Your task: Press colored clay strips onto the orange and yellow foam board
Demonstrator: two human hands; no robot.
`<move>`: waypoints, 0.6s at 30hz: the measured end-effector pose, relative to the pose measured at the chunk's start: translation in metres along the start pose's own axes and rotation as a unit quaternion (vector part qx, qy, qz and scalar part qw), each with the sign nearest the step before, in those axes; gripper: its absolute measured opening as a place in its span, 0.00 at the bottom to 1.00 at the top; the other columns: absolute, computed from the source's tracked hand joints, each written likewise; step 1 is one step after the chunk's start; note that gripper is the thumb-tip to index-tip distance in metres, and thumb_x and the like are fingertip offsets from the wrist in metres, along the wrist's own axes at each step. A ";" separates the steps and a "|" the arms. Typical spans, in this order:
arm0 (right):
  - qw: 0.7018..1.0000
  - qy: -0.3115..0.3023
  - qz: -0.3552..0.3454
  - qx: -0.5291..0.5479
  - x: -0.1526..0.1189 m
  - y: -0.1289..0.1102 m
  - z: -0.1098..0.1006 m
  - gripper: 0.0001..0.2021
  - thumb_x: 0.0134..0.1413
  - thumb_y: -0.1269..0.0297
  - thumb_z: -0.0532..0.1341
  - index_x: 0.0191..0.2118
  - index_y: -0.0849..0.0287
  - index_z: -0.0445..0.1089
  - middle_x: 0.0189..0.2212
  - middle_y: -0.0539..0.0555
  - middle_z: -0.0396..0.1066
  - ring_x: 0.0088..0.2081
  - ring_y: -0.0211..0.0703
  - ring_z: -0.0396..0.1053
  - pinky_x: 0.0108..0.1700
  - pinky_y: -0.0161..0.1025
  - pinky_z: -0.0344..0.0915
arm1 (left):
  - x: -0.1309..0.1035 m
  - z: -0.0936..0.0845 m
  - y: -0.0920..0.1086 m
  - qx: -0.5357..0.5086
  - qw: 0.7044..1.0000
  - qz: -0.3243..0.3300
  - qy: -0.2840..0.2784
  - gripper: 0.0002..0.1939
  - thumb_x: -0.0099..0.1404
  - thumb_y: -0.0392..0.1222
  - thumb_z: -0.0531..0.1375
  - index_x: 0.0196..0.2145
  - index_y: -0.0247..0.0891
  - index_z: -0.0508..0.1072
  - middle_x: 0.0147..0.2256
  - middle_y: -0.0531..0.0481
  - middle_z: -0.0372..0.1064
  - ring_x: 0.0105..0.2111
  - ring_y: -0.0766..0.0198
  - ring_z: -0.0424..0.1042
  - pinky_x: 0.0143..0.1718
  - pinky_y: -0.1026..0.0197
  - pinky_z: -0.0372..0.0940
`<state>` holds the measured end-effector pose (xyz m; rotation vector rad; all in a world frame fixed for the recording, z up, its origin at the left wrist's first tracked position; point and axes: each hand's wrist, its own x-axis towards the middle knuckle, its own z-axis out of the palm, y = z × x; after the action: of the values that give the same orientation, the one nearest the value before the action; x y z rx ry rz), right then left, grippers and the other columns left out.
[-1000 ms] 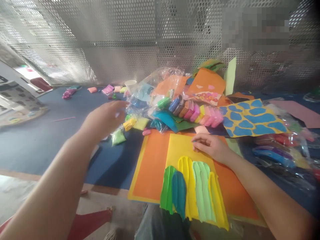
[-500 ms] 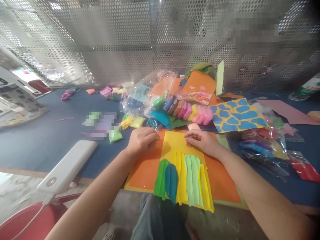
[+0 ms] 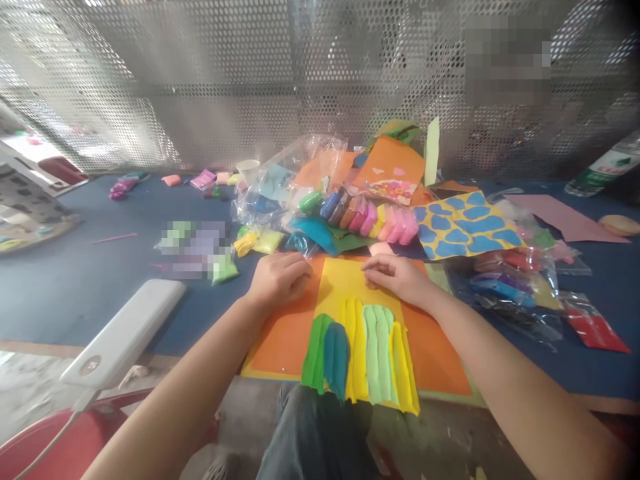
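Note:
My left hand [image 3: 281, 279] rests at the upper left of an orange sheet [image 3: 283, 340], its fingers curled under; nothing shows in it. Across from it, my right hand [image 3: 395, 277] lies at the edge of a yellow sheet [image 3: 343, 277], fingers loosely bent with a gap between them and nothing visible inside. On the near part of the yellow sheet are ridged strips of soft clay: a green strip [image 3: 315, 353], a blue strip [image 3: 336, 360], a yellow strip [image 3: 355, 353], a pale green strip [image 3: 379, 353] and another yellow strip [image 3: 404, 370]. They reach past the table edge.
Behind my hands lie packs of coloured clay [image 3: 370, 220], and a blue-patterned yellow sheet [image 3: 467, 225]. Bagged clay [image 3: 515, 287] and a red packet [image 3: 595, 323] lie right. A white power bank [image 3: 125, 333] overhangs the left table edge. A perforated metal screen [image 3: 225, 87] stands behind.
The whole view has shifted slightly, so things sit a little further left and up. Both hands keep their places on the sheets.

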<state>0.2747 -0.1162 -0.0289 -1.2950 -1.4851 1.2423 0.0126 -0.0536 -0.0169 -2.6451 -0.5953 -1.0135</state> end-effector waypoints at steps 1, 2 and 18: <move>1.000 0.002 -0.001 0.000 0.000 0.000 0.000 0.14 0.48 0.54 0.64 0.35 0.59 0.69 0.25 0.51 0.72 0.29 0.40 0.70 0.37 0.41 0.68 | 0.000 0.000 0.000 0.001 1.000 -0.002 -0.005 0.12 0.54 0.27 0.50 0.23 0.40 0.68 0.21 0.55 0.68 0.19 0.70 0.61 0.22 0.65 0.55; 1.000 0.003 -0.001 -0.001 0.000 -0.001 0.000 0.14 0.48 0.53 0.64 0.35 0.59 0.69 0.25 0.51 0.72 0.29 0.40 0.70 0.37 0.41 0.68 | -0.001 0.000 0.000 0.002 1.000 -0.005 -0.010 0.12 0.54 0.27 0.50 0.22 0.40 0.68 0.21 0.54 0.68 0.19 0.70 0.61 0.22 0.65 0.55; 0.997 0.033 -0.004 0.072 0.001 -0.011 0.000 0.17 0.38 0.56 0.71 0.34 0.58 0.70 0.25 0.49 0.72 0.28 0.38 0.70 0.33 0.37 0.64 | 0.063 0.009 0.015 -0.081 0.983 0.057 -0.154 0.16 0.65 0.41 0.56 0.50 0.41 0.69 0.46 0.49 0.73 0.43 0.62 0.72 0.40 0.62 0.66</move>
<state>0.2718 -0.1154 -0.0177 -1.2201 -1.3285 1.2659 0.0670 -0.0459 0.0182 -2.9690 -0.4307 -0.6495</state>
